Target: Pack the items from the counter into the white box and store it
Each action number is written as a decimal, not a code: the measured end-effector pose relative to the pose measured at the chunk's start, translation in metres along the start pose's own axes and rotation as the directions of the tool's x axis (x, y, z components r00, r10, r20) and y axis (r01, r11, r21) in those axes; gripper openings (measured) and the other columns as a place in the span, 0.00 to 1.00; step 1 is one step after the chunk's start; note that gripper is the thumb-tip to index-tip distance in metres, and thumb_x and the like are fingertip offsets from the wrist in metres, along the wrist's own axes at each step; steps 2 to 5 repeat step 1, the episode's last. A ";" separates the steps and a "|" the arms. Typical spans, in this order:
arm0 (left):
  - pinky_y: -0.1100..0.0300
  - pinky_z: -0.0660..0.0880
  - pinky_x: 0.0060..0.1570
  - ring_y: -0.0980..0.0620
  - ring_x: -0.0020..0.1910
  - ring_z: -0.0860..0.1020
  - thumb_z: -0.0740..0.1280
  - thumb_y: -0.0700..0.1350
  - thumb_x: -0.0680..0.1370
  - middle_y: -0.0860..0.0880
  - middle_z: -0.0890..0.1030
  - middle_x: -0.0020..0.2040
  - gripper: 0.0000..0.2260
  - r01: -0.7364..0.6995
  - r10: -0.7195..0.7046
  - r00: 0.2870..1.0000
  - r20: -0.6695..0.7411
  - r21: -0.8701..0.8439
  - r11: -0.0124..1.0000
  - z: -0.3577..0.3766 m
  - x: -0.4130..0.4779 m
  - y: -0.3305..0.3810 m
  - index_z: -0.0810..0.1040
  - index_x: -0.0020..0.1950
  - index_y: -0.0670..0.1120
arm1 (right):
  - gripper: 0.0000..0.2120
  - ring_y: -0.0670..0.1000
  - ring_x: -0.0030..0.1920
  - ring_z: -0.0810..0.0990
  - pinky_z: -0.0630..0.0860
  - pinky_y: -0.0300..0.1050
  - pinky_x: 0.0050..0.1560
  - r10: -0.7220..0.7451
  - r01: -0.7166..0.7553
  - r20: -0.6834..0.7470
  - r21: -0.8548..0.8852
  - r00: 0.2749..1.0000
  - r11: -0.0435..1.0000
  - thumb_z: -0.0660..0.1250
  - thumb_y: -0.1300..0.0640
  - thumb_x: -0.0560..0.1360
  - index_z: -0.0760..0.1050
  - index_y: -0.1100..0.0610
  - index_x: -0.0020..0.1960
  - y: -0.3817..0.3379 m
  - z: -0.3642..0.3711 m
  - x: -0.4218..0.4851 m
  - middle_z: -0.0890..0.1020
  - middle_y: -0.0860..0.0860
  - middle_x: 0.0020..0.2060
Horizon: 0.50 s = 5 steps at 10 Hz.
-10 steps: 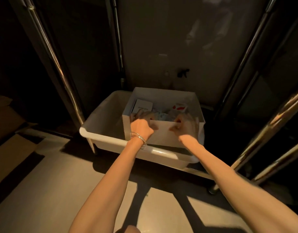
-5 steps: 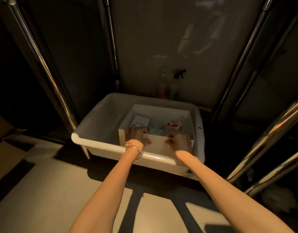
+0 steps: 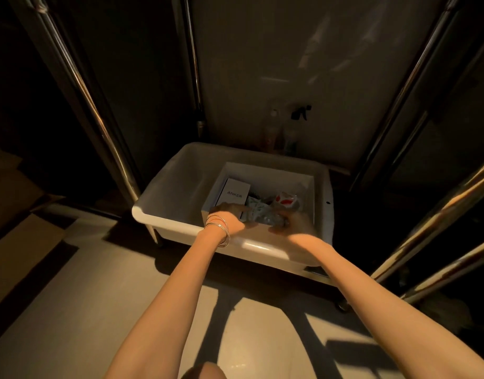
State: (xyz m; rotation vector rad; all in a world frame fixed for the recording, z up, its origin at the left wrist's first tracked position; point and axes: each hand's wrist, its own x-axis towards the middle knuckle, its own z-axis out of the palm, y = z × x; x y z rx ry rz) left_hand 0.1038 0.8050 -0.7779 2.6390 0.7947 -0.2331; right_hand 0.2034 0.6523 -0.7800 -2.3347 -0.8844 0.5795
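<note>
The white box (image 3: pixel 273 173) sits low inside a large white plastic tub (image 3: pixel 169 192), against the tub's right side. Inside the box lie a white carton with grey lettering (image 3: pixel 234 194), a crumpled pale packet (image 3: pixel 260 212) and a packet with red marks (image 3: pixel 286 199). My left hand (image 3: pixel 227 214), with thin bangles on the wrist, curls over the box's near edge at the left. My right hand (image 3: pixel 295 222) grips the same near edge at the right. The near wall of the box is hidden behind my hands.
The tub stands on a low metal rack, with steel posts (image 3: pixel 104 138) rising left and right. Two spray bottles (image 3: pixel 290 132) stand behind the tub against a dim panel. Pale floor lies in front, and cardboard (image 3: pixel 19 250) lies at the left.
The white box has gone down from above the tub's rim to deep inside the tub, with both hands still on its near edge. My view has shifted closer and downward.
</note>
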 end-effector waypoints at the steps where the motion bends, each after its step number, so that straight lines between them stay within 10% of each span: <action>1: 0.52 0.71 0.54 0.43 0.54 0.77 0.58 0.66 0.73 0.41 0.79 0.54 0.30 0.071 -0.080 0.993 0.084 0.112 0.991 -0.036 -0.032 0.021 0.77 0.53 0.39 | 0.24 0.57 0.66 0.70 0.67 0.47 0.65 0.048 -0.048 0.101 -0.008 0.994 0.999 0.67 0.60 0.74 0.67 0.55 0.69 -0.027 -0.032 -0.019 0.72 0.57 0.66; 5: 0.52 0.71 0.54 0.43 0.54 0.77 0.58 0.66 0.73 0.41 0.79 0.54 0.30 0.071 -0.080 0.993 0.084 0.112 0.991 -0.036 -0.032 0.021 0.77 0.53 0.39 | 0.24 0.57 0.66 0.70 0.67 0.47 0.65 0.048 -0.048 0.101 -0.008 0.994 0.999 0.67 0.60 0.74 0.67 0.55 0.69 -0.027 -0.032 -0.019 0.72 0.57 0.66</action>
